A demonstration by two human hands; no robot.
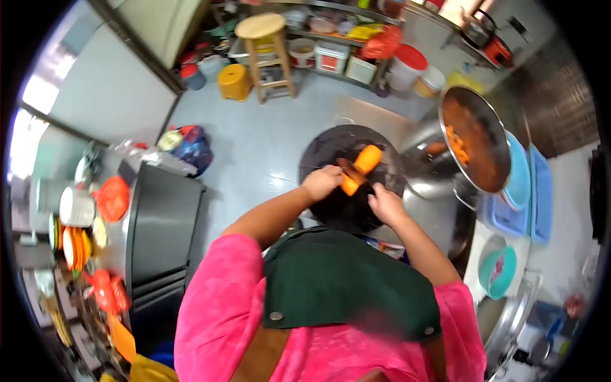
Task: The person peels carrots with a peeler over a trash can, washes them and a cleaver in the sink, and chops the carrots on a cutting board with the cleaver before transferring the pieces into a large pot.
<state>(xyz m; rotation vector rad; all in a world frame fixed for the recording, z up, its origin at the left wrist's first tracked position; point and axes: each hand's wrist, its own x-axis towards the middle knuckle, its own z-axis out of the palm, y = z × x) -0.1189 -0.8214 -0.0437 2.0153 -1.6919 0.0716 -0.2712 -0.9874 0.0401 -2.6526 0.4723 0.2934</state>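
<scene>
A thick orange carrot (368, 158) lies at a slant over a dark round chopping board (324, 143). Across it runs the dark blade of a knife (351, 170), with a shorter length of carrot (349, 185) showing on the near side. My left hand (323, 183) is closed, its fingertips against the carrot close to the left end of the blade. At the blade's other end my right hand (385, 202) is closed around the knife's handle, which the fingers mostly hide.
To the right, a tall steel pot (423, 167) holds orange pieces. Blue baskets (540, 194) and a turquoise bowl (498, 272) stand beyond it. A steel cabinet (162, 219) is at my left. Ahead are a wooden stool (261, 27) and a yellow stool (234, 83).
</scene>
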